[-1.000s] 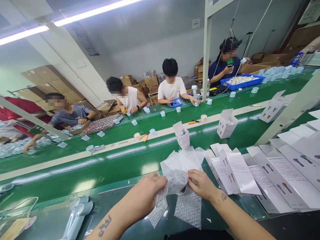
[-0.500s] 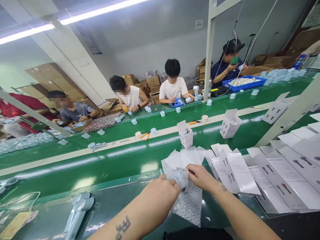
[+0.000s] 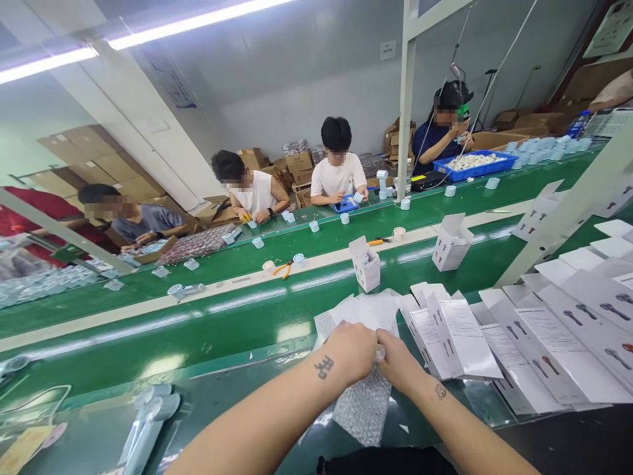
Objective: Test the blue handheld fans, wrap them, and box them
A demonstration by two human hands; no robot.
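My left hand (image 3: 352, 348) is closed, its back turned up, on a clear bubble-wrapped bundle. My right hand (image 3: 397, 359) touches it from the right, fingers closed on the same bundle. Only a small end of the wrapped bundle (image 3: 380, 352) shows between the two hands; what is inside is hidden. Beneath the hands lies a bubble wrap sheet (image 3: 363, 410), hanging toward me. More thin white and clear sheets (image 3: 380, 307) lie just beyond the hands.
Open white printed boxes (image 3: 462, 336) crowd the right. Another open box (image 3: 364, 265) stands ahead on the green conveyor (image 3: 237, 326). Light-blue handheld parts (image 3: 153, 422) lie at left. Orange pliers (image 3: 285, 269) rest on the pale strip. Several co-workers sit across the line.
My left hand has moved right and rolled over the bundle, meeting my right hand. The bundle, largely visible before, is now mostly covered. The view has shifted slightly.
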